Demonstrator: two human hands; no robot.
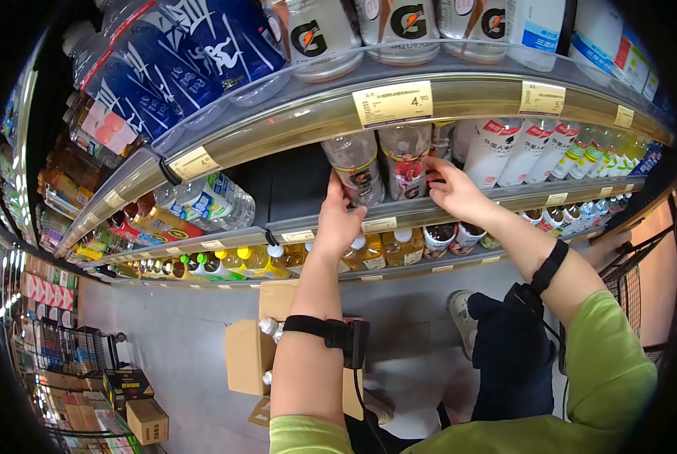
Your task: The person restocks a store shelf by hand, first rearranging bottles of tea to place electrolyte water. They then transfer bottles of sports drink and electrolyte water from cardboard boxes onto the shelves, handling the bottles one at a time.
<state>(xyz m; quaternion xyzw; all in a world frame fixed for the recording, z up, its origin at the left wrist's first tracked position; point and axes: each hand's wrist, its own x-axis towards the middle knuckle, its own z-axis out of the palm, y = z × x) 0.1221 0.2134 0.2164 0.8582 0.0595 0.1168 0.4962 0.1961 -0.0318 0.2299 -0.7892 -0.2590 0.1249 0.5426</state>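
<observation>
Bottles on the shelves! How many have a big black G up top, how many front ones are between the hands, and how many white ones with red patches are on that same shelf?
Top-shelf big-G bottles: 3
Front clear bottles between left hand and right hand: 2
White red-patched bottles: 3
Total: 8

Large blue-labelled bottles (194,57) stand at left on the upper shelf (476,96). On the grey floor (179,333), a brown carton (147,421) sits beside a black box (129,384); a wire cart (624,301) stands at right.
</observation>
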